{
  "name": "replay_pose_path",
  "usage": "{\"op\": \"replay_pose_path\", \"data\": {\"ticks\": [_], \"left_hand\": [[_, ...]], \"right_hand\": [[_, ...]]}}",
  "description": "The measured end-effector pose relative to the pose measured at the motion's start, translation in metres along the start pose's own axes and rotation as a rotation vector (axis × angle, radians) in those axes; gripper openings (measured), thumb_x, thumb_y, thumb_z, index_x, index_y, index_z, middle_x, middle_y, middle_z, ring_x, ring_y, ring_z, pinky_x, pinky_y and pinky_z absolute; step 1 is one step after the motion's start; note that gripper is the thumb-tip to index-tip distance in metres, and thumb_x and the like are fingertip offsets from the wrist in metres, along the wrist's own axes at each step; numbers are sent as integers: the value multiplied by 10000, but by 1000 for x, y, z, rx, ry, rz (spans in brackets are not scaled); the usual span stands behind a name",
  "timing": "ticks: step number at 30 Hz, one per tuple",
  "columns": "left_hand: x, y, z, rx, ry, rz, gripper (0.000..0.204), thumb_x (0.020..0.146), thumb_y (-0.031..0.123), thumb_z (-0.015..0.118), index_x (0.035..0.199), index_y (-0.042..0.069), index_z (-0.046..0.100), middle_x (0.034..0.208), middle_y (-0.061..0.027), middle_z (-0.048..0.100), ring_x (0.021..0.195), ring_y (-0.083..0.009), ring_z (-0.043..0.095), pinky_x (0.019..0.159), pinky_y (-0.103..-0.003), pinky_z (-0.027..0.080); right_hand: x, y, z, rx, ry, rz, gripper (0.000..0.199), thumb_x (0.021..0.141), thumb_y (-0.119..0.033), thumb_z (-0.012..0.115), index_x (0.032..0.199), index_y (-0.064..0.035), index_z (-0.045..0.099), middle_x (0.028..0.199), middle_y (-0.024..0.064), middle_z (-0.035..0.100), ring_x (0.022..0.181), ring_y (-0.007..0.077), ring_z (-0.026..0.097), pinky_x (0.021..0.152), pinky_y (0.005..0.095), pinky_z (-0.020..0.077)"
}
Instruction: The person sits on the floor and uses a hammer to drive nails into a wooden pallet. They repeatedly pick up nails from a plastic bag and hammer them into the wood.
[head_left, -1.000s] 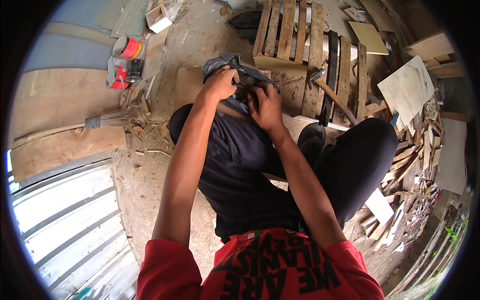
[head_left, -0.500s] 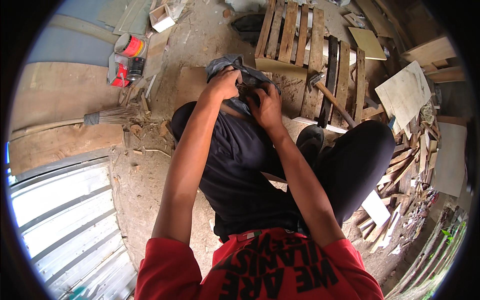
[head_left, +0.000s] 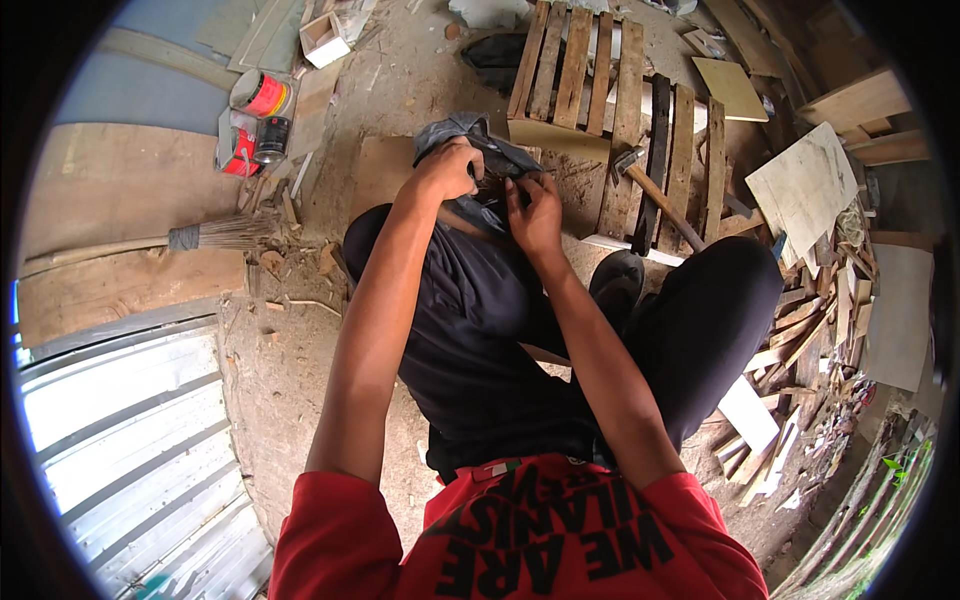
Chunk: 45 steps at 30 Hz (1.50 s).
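Observation:
A dark grey plastic bag (head_left: pixel 447 129) with its mouth spread lies just beyond my left knee. My left hand (head_left: pixel 452 168) is closed on the bag's left rim. On the other side, my right hand (head_left: pixel 535 208) has its thumb and fingers pinched together at the bag's right edge. Something dark and hard to make out shows inside the bag between the hands. A claw hammer (head_left: pixel 660 195) with a wooden handle rests on the pallet's slats to the right.
A slatted wooden pallet (head_left: pixel 575 75) stands ahead. Scrap wood (head_left: pixel 800 330) is piled at the right, beside a plywood sheet (head_left: pixel 803 188). A stick broom (head_left: pixel 225 233) and several paint cans (head_left: pixel 262 92) are at the left, with corrugated metal (head_left: pixel 130 390) nearer.
My right hand has shifted slightly down, and its fingers have drawn closer together at the bag's edge. The left hand stays on the rim.

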<state>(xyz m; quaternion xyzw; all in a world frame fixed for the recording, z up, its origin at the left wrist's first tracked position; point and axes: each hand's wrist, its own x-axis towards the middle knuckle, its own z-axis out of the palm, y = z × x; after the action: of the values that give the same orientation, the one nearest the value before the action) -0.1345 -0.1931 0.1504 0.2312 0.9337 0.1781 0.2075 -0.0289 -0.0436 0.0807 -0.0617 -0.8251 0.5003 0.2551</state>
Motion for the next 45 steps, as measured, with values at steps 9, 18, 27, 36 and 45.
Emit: {"op": "replay_pose_path", "data": {"ticks": [9,18,27,36,45], "left_hand": [[0,-2,0,2,-1,45,218,639,118,870,811,101,738,1075,-85,593,1105,-290,575,972,-376,457],[1,-1,3,44,6,45,204,687,159,855,828,88,725,1060,-93,583,1116,-299,564,974,-381,449],[6,-8,9,34,62,50,167,777,157,796,878,56,709,1074,-112,603,1121,-306,568,980,-394,447],[7,-7,9,19,75,34,188,804,172,782,903,29,712,1059,-129,622,1097,-317,582,965,-398,455],[8,-6,10,12,97,20,191,814,165,760,926,16,718,1056,-139,639,1081,-324,600,949,-407,464]], "right_hand": [[0,-3,-2,-31,-21,9,175,888,-114,700,896,60,682,931,205,623,857,379,622,781,418,492],[-1,16,-12,254,-148,-58,212,746,-25,673,956,-11,694,1031,172,563,985,335,582,882,398,476],[-4,8,-16,18,-196,-143,299,740,-36,659,1038,-60,677,1070,182,551,1019,363,565,919,423,462],[-5,-2,-12,-64,-134,-87,223,834,-134,705,1018,-19,656,1087,209,560,1015,396,571,899,458,465],[-1,-10,-4,-165,-33,-84,213,835,-186,742,932,-10,669,1009,207,605,927,408,604,813,470,493]]}}
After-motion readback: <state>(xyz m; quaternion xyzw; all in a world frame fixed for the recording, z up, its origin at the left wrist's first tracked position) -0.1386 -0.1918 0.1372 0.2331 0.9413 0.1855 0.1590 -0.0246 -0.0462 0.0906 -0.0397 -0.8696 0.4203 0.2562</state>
